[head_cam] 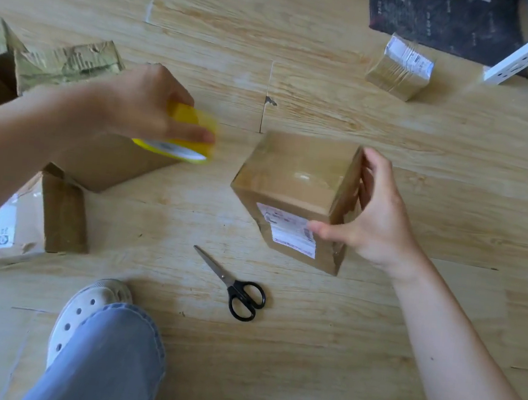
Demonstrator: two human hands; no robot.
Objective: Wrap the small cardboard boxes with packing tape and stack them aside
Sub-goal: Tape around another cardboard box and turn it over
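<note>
While the right hand (374, 218) grasps a cardboard box (295, 196) at the frame's center, fingers on its far side and thumb on the label, the left hand (142, 105) grips a yellow tape roll (181, 135) at left. Scissors (234, 286) lie on the floor (342, 306) below the box. A wrapped box (400, 69) sits at upper right.

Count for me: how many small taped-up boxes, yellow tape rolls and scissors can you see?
Small taped boxes: 2, the held box and the far box
Yellow tape roll: 1
Scissors: 1
Total: 4
</note>
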